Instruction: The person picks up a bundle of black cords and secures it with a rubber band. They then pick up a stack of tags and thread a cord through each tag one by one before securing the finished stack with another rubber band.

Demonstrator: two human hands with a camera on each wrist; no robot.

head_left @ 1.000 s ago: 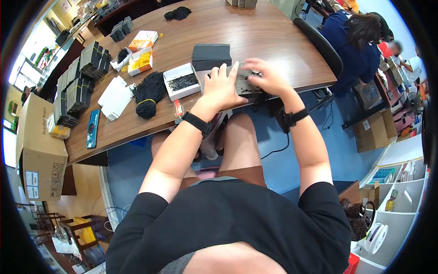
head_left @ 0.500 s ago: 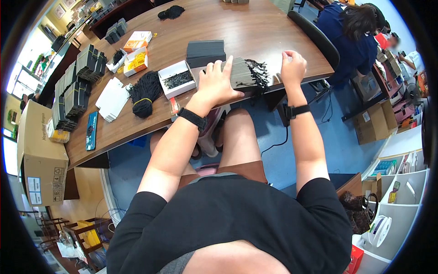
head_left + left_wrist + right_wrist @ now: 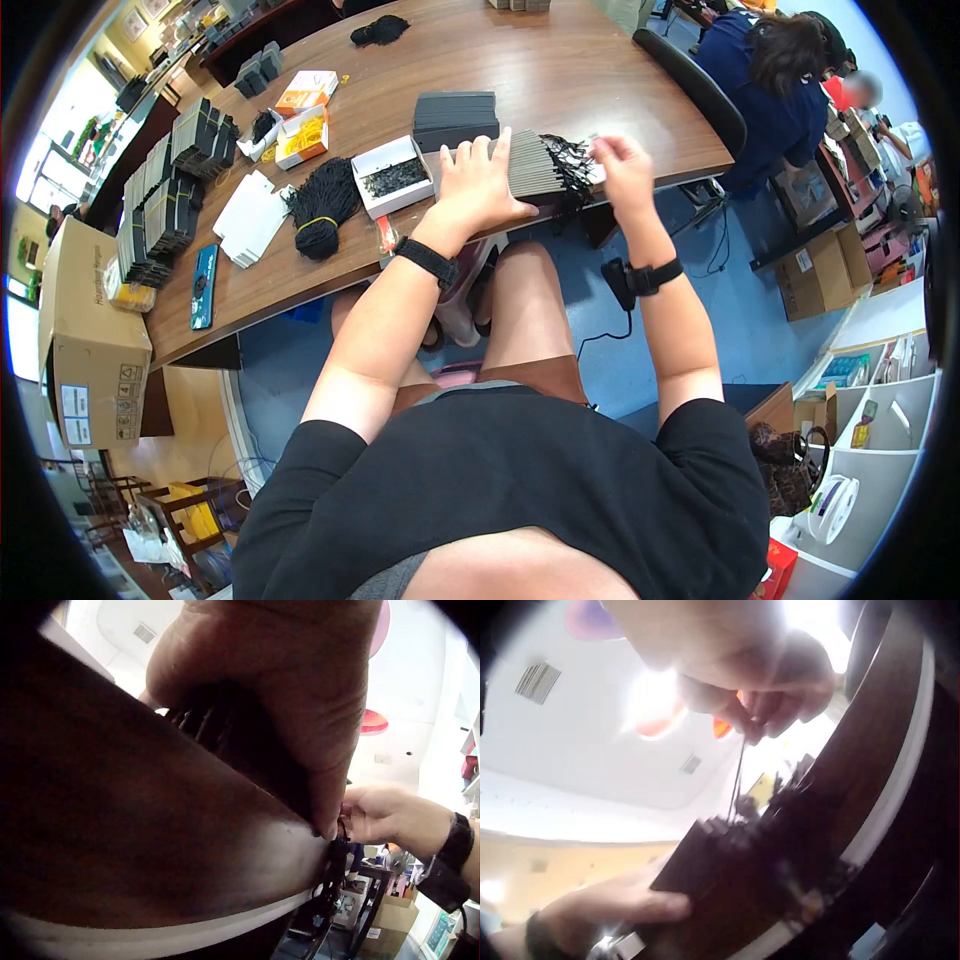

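A row of thin grey cards (image 3: 533, 163) lies at the table's near edge, with a tangle of black cords (image 3: 570, 165) hanging from its right end. My left hand (image 3: 475, 183) holds the row, fingers spread over it and thumb on the near side. The left wrist view shows this hand (image 3: 277, 682) arched over the cards. Just beyond the cords, my right hand (image 3: 625, 175) has its fingertips together. In the right wrist view, that hand (image 3: 757, 682) pinches a thin dark cord (image 3: 739, 780) that runs down to the end of the row.
Behind the cards stands a dark grey stack (image 3: 455, 118). To the left are a white box of small black pieces (image 3: 415, 200), a black cord bundle (image 3: 325, 210), white cards (image 3: 248, 220), a box of yellow bands (image 3: 302, 140) and a phone (image 3: 203, 287). A chair (image 3: 700, 95) stands right.
My right hand moved off the cords to the right, then came back in beside them with its fingertips together. The left hand stays on the row of cards.
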